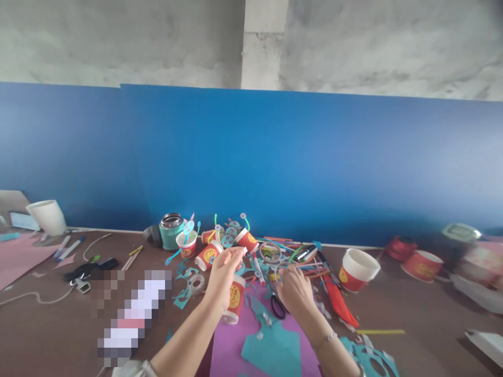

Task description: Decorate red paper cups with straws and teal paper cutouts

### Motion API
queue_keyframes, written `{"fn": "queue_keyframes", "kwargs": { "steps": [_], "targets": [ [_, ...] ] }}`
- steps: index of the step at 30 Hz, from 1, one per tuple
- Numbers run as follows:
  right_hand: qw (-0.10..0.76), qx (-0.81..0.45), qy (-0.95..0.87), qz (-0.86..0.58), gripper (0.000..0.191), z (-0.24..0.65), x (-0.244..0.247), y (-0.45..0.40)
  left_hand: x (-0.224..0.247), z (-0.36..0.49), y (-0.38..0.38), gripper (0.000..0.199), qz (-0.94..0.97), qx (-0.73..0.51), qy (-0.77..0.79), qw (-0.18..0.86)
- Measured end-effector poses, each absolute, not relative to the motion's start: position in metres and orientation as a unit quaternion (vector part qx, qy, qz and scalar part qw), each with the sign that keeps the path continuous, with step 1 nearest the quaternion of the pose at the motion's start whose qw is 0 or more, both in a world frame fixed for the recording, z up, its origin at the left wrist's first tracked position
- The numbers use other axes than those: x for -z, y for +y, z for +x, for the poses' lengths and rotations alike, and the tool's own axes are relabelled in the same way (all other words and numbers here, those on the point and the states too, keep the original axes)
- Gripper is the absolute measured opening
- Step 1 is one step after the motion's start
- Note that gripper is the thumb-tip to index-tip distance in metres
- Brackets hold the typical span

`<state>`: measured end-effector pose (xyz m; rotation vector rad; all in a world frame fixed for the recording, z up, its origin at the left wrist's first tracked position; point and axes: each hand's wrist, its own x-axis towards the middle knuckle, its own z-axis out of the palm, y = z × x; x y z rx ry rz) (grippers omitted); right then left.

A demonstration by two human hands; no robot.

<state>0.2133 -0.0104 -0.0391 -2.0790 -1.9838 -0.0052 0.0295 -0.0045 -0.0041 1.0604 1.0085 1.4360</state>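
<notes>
My left hand point(226, 269) is raised over the table, thumb and fingers pinched together, with a tiny white bit showing at the tips that is too small to name. Just below it stands a red paper cup point(236, 298) with a yellow emblem. My right hand point(294, 289) is curled over the clutter, and its fingertips are partly hidden. Beside those fingers lie black-handled scissors point(278, 307); whether they touch is unclear. Under both hands are a purple sheet point(228, 348) and a cut turquoise sheet point(271, 345) with small white scraps on it.
Several decorated cups point(208, 255) stand or lie behind my left hand, near a turquoise flask point(171, 233). A clear tape roll point(196, 283) is at the left. Rightward are a red-handled tool point(340, 303) and stacked cups point(357, 269). A blue panel point(251, 162) closes the back.
</notes>
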Motion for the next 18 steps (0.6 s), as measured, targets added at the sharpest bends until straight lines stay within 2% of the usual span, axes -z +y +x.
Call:
{"fn": "queue_keyframes", "kwargs": {
  "steps": [2,5,8,15,18],
  "targets": [
    [0.108,-0.034,-0.711,-0.694,0.024,0.208,0.039,-0.012,0.003,0.03,-0.005,0.037,0.439,-0.592,0.429,0.522],
    [0.056,-0.101,-0.74,-0.662,0.016,0.2,0.043,-0.018,0.002,0.03,-0.006,0.037,0.433,-0.589,0.435,0.526],
    [0.032,-0.116,-0.751,-0.649,0.021,0.195,0.05,-0.024,0.002,0.03,-0.005,0.034,0.431,-0.589,0.436,0.527],
    [0.037,-0.142,-0.767,-0.624,0.033,0.196,0.052,-0.025,0.003,0.03,-0.005,0.032,0.436,-0.592,0.432,0.523],
    [0.037,-0.182,-0.78,-0.597,0.029,0.203,0.044,-0.021,0.003,0.03,-0.005,0.032,0.432,-0.591,0.432,0.528]
  ]
}}
